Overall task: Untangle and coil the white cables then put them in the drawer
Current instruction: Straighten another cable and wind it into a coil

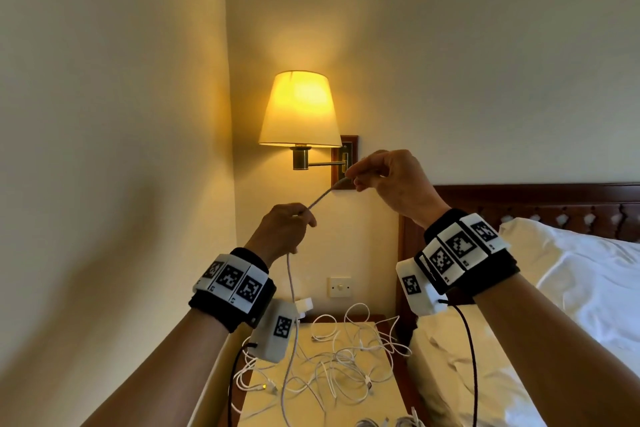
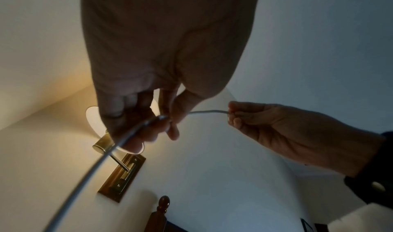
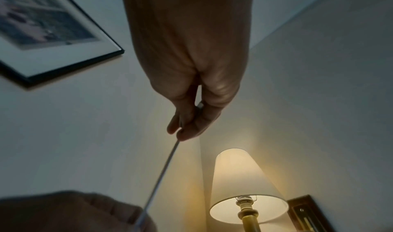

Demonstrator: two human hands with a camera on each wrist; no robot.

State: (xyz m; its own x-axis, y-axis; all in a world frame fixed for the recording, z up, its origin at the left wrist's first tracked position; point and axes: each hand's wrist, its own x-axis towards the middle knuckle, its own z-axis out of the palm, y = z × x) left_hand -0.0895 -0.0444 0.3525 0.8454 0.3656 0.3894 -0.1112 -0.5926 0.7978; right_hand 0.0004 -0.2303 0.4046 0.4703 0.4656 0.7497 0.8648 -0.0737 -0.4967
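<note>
Both hands are raised in front of the wall, holding one white cable [image 1: 320,199] taut between them. My right hand [image 1: 353,177] pinches the cable's plug end [image 3: 199,105] between thumb and fingers. Lower and to the left, my left hand [image 1: 304,213] grips the same cable [image 2: 208,112] in curled fingers. From the left hand the cable [image 1: 291,291] hangs down to the bedside table [image 1: 375,395], where several more white cables [image 1: 346,360] lie in a tangle. No drawer shows in any view.
A lit wall lamp [image 1: 300,111] on a brass arm hangs just behind the hands. A wall switch [image 1: 340,286] sits below it. The bed with a white pillow [image 1: 581,274] and a dark wooden headboard [image 1: 536,199] stands to the right. A framed picture [image 3: 42,27] hangs on the wall.
</note>
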